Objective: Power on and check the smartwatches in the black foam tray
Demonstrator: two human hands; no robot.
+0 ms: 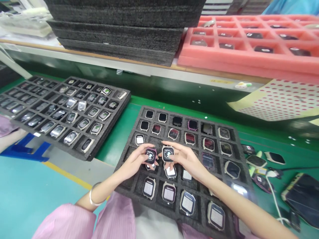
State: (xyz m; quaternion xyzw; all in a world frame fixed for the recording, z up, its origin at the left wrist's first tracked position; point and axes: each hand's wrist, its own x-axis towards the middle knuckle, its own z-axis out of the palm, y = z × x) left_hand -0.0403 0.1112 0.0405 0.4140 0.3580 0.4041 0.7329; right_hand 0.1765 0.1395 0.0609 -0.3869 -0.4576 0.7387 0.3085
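Observation:
My left hand (141,157) is closed on a purple-cased smartwatch (151,155) without a strap, its dark screen showing a round dial. Close beside it, my right hand (179,154) grips a light-cased smartwatch (168,153) with a similar dial lit. Both are held over a black foam tray (152,206) whose square pockets carry many more watch bodies. Some of those, such as a watch (149,187) in the near row, show white screens; others are dark. Parts of the tray's middle are hidden under my hands and right forearm.
More foam trays (98,146) of watches lie to the left, near another person's arm (12,139). Loose watches, a white cable (274,196) and a dark tablet-like device (304,196) lie right. A shelf above bears stacked black foam (119,36) and a pink foam tray (239,64).

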